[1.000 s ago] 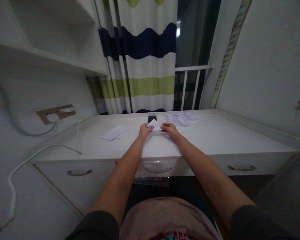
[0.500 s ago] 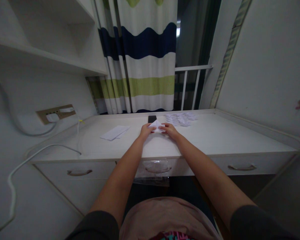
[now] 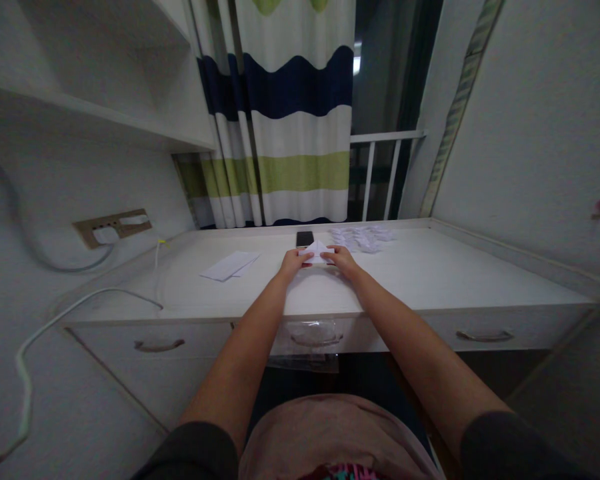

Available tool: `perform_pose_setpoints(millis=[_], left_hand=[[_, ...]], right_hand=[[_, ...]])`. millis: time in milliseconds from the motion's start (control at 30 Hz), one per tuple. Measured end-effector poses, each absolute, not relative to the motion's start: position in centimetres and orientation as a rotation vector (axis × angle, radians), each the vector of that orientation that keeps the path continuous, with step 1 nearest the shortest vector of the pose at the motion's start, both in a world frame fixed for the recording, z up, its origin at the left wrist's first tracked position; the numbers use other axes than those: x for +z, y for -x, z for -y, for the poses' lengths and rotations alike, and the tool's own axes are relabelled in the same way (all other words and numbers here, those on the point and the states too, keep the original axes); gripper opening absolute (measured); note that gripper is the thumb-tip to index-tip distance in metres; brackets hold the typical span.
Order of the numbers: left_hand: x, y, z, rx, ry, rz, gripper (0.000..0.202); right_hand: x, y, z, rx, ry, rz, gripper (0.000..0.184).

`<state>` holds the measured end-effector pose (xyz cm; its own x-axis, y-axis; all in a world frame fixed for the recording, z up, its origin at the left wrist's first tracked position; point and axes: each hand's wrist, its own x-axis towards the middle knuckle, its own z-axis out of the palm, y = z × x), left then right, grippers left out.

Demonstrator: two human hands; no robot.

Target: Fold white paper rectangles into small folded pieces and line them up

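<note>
A folded white paper (image 3: pixel 317 251) with a peaked top is held in front of me, low over the desk. My left hand (image 3: pixel 293 261) pinches its left end, thumb on the near face. On the other end, my right hand (image 3: pixel 342 260) grips the paper the same way. Just behind it lies a small black flat object (image 3: pixel 305 238). To the right of that, several folded white paper pieces (image 3: pixel 363 238) are spread in a cluster. Flat white paper sheets (image 3: pixel 229 265) lie overlapping to the left of my left hand.
The white desk (image 3: pixel 455 273) has drawers along its front, and clear plastic (image 3: pixel 313 362) hangs from the middle one. A white cable (image 3: pixel 87 300) crosses the desk's left end. A shelf (image 3: pixel 105 117) juts out at upper left. Behind the desk hangs a striped curtain (image 3: pixel 300 137).
My fingers have shifted slightly outward along the folded paper, and more of its middle shows between my hands. The sheets and the cluster have stayed put.
</note>
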<state>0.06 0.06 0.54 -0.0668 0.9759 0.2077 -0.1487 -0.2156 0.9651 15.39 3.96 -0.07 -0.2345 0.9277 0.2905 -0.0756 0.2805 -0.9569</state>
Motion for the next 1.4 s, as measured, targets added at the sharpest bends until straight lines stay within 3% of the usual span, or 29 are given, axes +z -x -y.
perform_pose_setpoints(millis=[633, 1133, 1400], left_hand=[[0.89, -0.30, 0.14, 1.432, -1.104, -0.954, 0.011], [0.94, -0.26, 0.31, 1.429, -1.098, -0.945, 0.020], [0.93, -0.13, 0.49, 1.432, -1.135, -0.958, 0.037]], right_hand=[[0.45, -15.36, -3.18, 1.189, 0.833, 1.386, 0.022], [0.15, -15.47, -3.70, 1.176, 0.823, 1.374, 0.024], [-0.06, -15.47, -3.83, 1.139, 0.800, 1.384, 0.043]])
